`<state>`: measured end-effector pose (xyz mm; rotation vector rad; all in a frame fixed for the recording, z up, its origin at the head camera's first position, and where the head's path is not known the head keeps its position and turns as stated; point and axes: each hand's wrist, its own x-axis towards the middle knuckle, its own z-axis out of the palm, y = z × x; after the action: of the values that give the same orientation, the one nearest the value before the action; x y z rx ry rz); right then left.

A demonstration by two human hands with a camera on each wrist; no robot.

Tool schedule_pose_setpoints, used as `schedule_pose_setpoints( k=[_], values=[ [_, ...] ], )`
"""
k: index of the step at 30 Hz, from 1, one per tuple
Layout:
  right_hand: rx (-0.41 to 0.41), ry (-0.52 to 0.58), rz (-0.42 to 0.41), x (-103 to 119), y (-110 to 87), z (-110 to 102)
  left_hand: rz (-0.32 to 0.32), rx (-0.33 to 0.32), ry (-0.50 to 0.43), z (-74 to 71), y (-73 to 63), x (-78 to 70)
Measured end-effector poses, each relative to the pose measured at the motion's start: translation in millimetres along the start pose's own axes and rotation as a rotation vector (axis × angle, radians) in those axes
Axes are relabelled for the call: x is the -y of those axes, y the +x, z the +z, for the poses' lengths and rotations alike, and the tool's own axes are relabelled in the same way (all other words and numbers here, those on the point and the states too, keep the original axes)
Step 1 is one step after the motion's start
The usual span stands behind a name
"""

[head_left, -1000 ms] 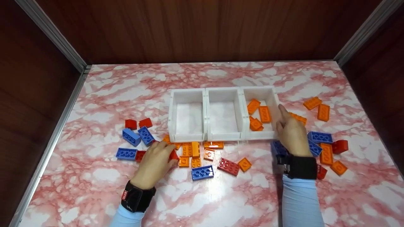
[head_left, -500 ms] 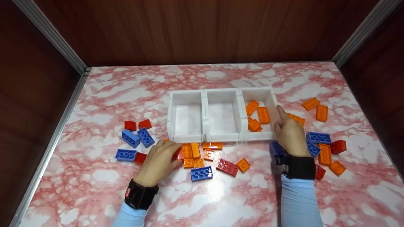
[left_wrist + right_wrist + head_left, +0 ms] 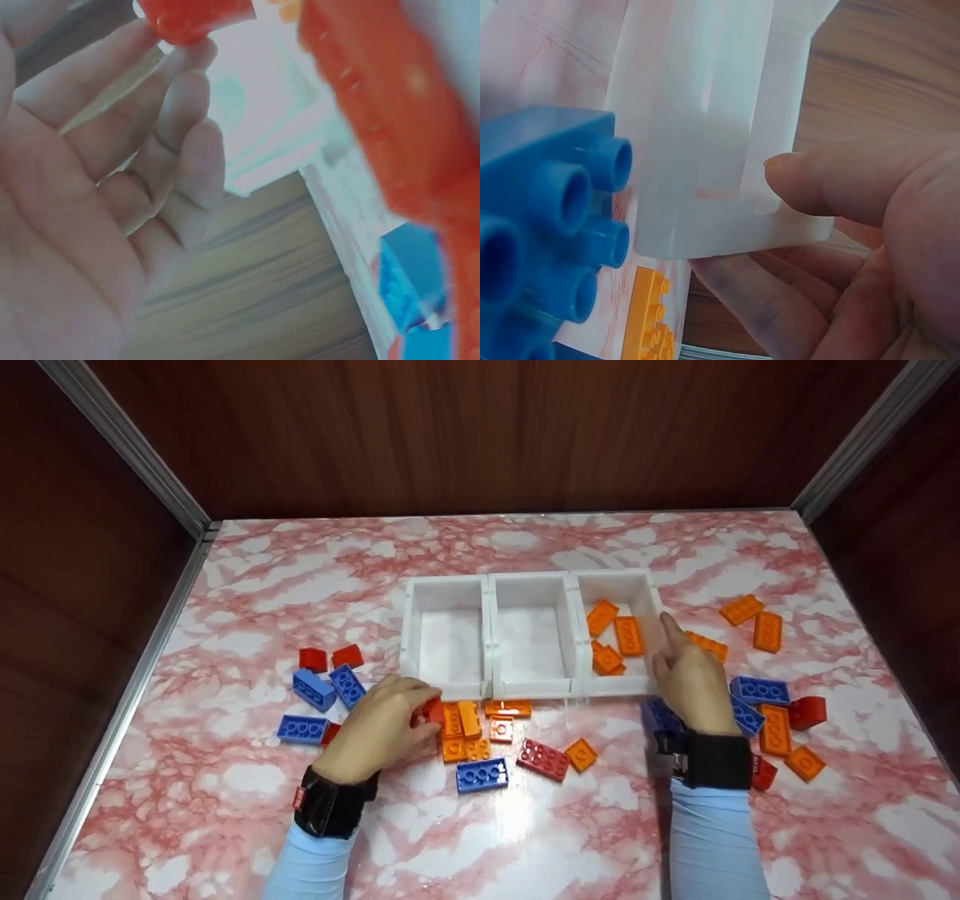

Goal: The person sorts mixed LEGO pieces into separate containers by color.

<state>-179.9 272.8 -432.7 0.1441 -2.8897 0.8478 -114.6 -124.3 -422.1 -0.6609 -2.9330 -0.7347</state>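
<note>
In the head view my left hand (image 3: 375, 731) pinches a red brick (image 3: 430, 712) between fingertips and thumb, close beside a cluster of orange bricks (image 3: 453, 721). The left wrist view shows this red brick (image 3: 196, 18) at the fingertips. My right hand (image 3: 697, 682) holds the front right corner of the right-hand white bin (image 3: 619, 685). Its index finger lies along the side wall. From the right wrist, the thumb is against one face of the bin (image 3: 712, 232) and fingers are against another. Several orange bricks (image 3: 628, 636) lie inside this bin.
Two more white bins (image 3: 530, 688) adjoin it on the left. Blue bricks (image 3: 313, 690) and red bricks (image 3: 347, 655) lie at left. A blue brick (image 3: 482, 775) and a red brick (image 3: 543, 758) lie in front. Mixed bricks (image 3: 775, 730) surround the right wrist. Wood-grain panels (image 3: 480, 435) enclose the table.
My left hand has moved right with the red brick, towards the orange cluster, whose left pieces have shifted right and closer together. The right hand stays at the bin.
</note>
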Motion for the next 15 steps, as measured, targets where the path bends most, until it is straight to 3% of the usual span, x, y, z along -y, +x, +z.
schedule_pose_setpoints(
  k=[4,8,15],
  values=[
    [0.006,-0.001,-0.005,-3,-0.4,-1,0.004,-0.074,-0.019,-1.7,22.0,-2.3],
    [0.009,0.0,-0.004,-4,0.0,0,-0.026,-0.139,-0.018,5.7,44.2,-4.6],
    [-0.003,0.007,-0.007,-2,1.4,-2,-0.048,-0.125,-0.018,24.0,64.5,-9.5]
  ],
)
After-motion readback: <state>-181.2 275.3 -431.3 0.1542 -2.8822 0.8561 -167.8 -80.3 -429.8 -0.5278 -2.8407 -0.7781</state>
